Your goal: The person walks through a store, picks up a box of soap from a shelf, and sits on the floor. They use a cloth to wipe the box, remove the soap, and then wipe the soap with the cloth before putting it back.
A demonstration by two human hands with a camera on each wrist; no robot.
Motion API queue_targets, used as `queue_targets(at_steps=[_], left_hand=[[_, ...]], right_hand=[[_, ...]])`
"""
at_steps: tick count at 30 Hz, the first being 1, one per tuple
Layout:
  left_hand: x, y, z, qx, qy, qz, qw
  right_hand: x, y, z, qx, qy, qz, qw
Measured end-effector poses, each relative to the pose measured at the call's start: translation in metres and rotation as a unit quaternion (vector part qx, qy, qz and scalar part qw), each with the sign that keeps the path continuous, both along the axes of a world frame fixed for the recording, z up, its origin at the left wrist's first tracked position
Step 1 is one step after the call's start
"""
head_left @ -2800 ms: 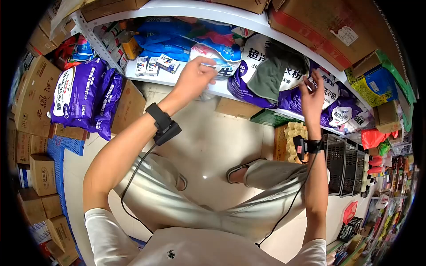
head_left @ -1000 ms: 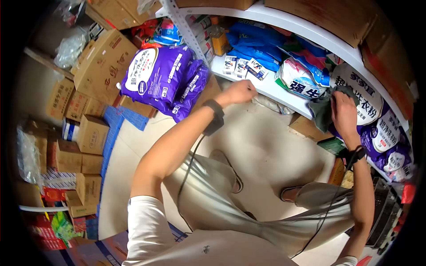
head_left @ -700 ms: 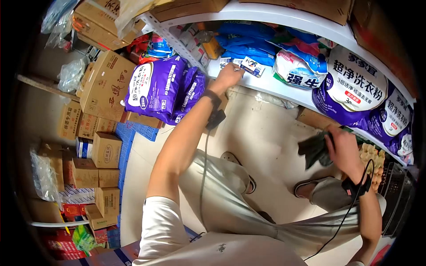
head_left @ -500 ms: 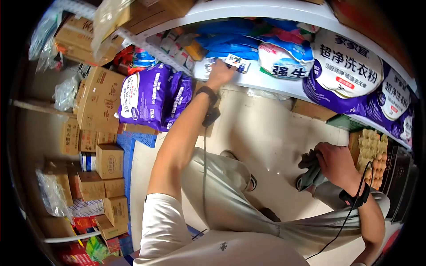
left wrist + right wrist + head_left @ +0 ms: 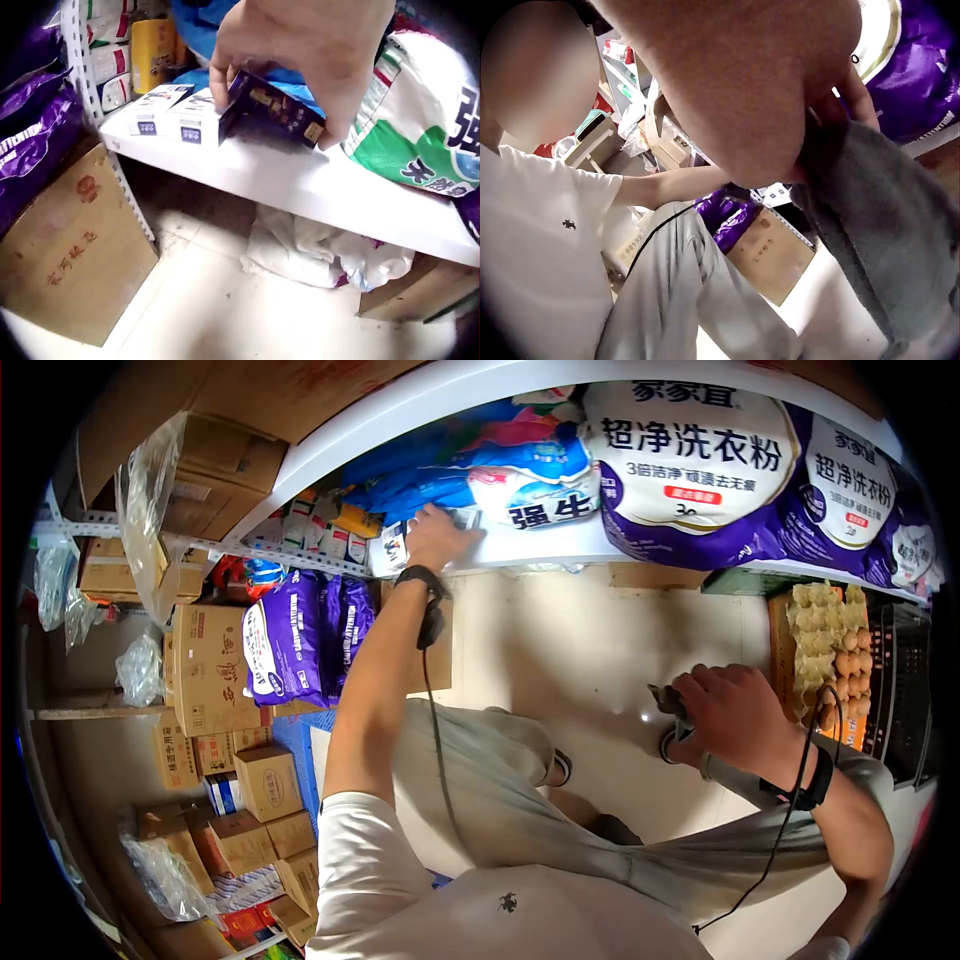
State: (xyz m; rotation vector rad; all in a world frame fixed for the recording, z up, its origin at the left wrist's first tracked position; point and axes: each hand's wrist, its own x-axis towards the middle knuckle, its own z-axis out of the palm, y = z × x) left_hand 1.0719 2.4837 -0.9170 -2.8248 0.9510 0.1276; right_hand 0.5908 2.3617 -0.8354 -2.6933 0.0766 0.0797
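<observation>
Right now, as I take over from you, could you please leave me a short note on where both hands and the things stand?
Left hand: fingers pinch a small dark-blue cardboard carton, tilted, one end propped on two white cartons near the front edge of the white shelf.
Right hand: grips a crumpled grey cloth, low by the knee, away from the shelf.
Done: the white cartons lie side by side on the shelf.
Left, likely: the dark-blue carton is not yet set flat.

The right grip (image 5: 735, 710) is now down by the knee with the cloth (image 5: 885, 217), off the shelf (image 5: 540, 548) bags, while the left grip (image 5: 440, 538) has shifted left and pinches a box (image 5: 277, 109).
</observation>
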Motion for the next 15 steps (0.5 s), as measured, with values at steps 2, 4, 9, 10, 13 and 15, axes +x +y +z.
queue_targets(at_steps=[2, 4, 9, 10, 13, 15], left_hand=[[-0.009, 0.004, 0.003, 0.001, -0.002, -0.015, 1.000], [-0.022, 0.012, 0.014, -0.001, 0.101, -0.050, 0.994], [-0.094, 0.036, 0.082, -0.069, 0.324, -0.072, 0.941], [-0.104, 0.045, 0.084, -0.117, 0.401, -0.062, 0.907], [-0.158, 0.080, 0.103, -0.296, 0.571, -0.018, 0.766], [-0.194, 0.096, 0.103, -0.359, 0.625, -0.012, 0.693]], right_hand=[[0.004, -0.005, 0.003, -0.015, -0.003, 0.019, 1.000], [0.011, -0.009, 0.006, -0.018, -0.014, 0.031, 0.999], [0.050, -0.015, 0.025, -0.043, 0.016, -0.057, 0.997], [0.056, -0.023, 0.018, -0.032, -0.046, -0.085, 0.995], [0.076, -0.028, 0.008, 0.018, -0.175, -0.141, 0.974], [0.086, -0.020, 0.017, 0.078, -0.182, -0.155, 0.968]])
